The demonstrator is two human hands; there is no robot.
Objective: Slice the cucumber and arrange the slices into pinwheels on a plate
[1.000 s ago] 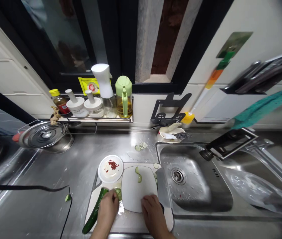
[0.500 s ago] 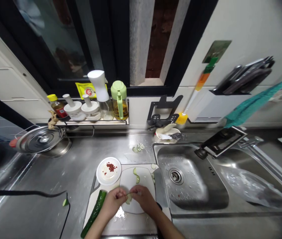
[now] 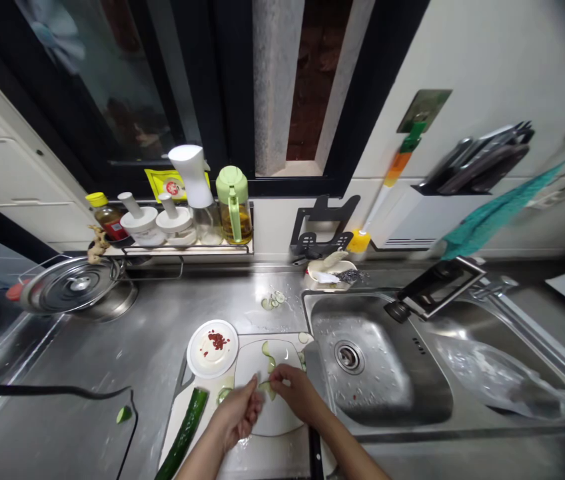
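My right hand [image 3: 290, 388] pinches a thin pale-green cucumber slice [image 3: 266, 387] over a white squarish plate [image 3: 267, 424]. Just left of it, my left hand [image 3: 242, 408] has its fingers loosely curled and thumb raised, with nothing visible in it. More curved cucumber slices [image 3: 266, 348] form a wavy line on the plate above the fingers. Beneath the plate lies a white cutting board [image 3: 242, 460]. A dark green cucumber [image 3: 184, 432] rests at its left side. Further cut cucumber [image 3: 223, 395] shows beside my left wrist.
A round white dish [image 3: 205, 363] with red bits sits at the board's upper left. A knife handle [image 3: 316, 453] shows by my right forearm. Cucumber slices [image 3: 273, 300] lie on the steel counter behind. The sink [image 3: 377, 400] is at right, a lidded pot [image 3: 80, 287] at left.
My left hand has come off the slice and moved slightly left and down. My right hand keeps the slice, which now lies nearer the others. The view has shifted a little.
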